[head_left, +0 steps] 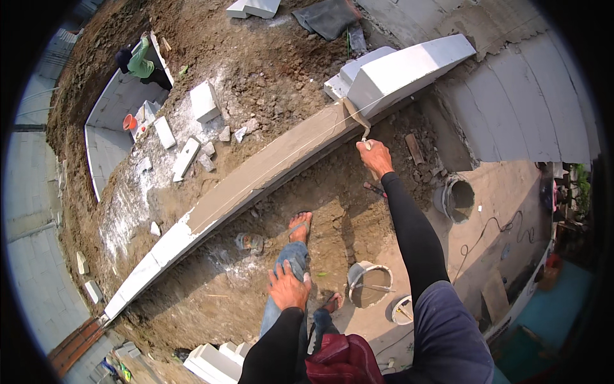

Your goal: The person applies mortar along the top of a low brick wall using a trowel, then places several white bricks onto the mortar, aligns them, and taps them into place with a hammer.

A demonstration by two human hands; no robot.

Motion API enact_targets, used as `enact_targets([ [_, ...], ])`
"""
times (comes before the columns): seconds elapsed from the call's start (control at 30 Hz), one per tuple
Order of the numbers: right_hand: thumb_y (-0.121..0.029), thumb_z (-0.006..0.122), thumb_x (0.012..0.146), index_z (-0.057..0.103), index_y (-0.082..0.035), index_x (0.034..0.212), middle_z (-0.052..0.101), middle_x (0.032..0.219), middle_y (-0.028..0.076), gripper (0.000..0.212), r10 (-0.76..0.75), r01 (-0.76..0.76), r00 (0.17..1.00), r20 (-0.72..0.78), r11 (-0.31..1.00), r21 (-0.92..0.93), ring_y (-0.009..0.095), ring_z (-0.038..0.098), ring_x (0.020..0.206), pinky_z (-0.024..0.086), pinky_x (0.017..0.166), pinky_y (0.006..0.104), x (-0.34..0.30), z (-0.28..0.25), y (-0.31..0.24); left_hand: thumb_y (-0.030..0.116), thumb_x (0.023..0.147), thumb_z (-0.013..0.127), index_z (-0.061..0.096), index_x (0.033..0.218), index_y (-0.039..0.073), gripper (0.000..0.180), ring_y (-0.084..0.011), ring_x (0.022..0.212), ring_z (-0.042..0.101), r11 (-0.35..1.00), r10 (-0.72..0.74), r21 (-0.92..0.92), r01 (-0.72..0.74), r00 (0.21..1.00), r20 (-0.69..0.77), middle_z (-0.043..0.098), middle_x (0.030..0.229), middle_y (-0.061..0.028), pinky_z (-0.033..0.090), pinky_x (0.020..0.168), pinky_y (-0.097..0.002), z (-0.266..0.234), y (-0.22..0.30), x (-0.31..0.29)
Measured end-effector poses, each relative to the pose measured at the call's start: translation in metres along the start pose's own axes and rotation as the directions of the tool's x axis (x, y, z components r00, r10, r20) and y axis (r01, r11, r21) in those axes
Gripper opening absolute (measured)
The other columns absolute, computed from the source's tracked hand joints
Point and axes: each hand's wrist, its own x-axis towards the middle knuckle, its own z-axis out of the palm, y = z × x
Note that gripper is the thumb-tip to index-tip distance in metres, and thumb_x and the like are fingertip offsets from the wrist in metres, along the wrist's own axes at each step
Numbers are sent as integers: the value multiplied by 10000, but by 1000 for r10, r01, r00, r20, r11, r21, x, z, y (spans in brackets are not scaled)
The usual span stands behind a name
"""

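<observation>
My right hand (376, 158) is closed round the handle of a trowel (359, 117). The trowel's blade meets the end of a grey mortar layer (275, 160), beside a large white block (409, 73) standing on the wall. A thin string runs lengthwise over the mortar. Farther left the wall's white block top (160, 251) shows bare. My left hand (289, 289) rests on my bent knee, fingers spread, holding nothing. Below my right hand, a dark-handled tool (375, 189) lies on the soil.
Mortar buckets stand at right (455, 200) and near my feet (371, 285), with a smaller white bucket (401, 310) alongside. Loose white blocks (204, 102) litter the dirt beyond the wall. Another person (142, 63) works in a block-lined pit. A cable (492, 224) lies at right.
</observation>
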Motion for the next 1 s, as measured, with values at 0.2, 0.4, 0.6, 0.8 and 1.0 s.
enact_targets([
  [0.2,-400,610,1002,705,10,1036,662,724,52,423,11,-46,989,150,972,231,137,639,566,518,563,341,-7,-46,-48,466,853,774,505,1531,118,808,-394,1460,434,1000,-3,-2,3,997,73,499,1563,-137,425,1124,-569,-23,17,19],
  [0.4,-431,612,1024,652,2,1049,596,760,23,435,-69,-7,982,177,920,392,109,581,589,468,541,307,-28,-77,-62,453,837,793,521,1517,117,806,-390,1451,445,1000,-4,9,3,998,60,509,1555,-134,405,1142,-576,-18,16,19],
  [0.6,-388,577,1056,656,20,1052,597,752,24,416,-143,64,984,109,845,531,101,571,584,463,553,287,-35,-57,-18,485,858,749,548,1497,110,768,-396,1440,455,1000,-4,8,3,999,45,528,1539,-145,384,1149,-591,-6,15,15],
  [0.8,-386,567,1073,637,9,1156,709,916,115,410,-196,238,967,-165,923,303,235,689,801,538,715,396,-72,-2,71,492,847,744,590,1448,81,744,-401,1389,489,999,-9,46,10,1000,-26,559,1492,-143,397,1128,-578,1,5,8],
  [1.0,-414,557,1069,601,12,1216,692,1026,301,452,-330,347,937,-113,914,210,525,643,977,504,803,522,-45,10,49,494,839,738,611,1425,74,732,-408,1354,512,997,16,72,-11,997,-69,578,1466,-148,402,1126,-555,7,0,3],
])
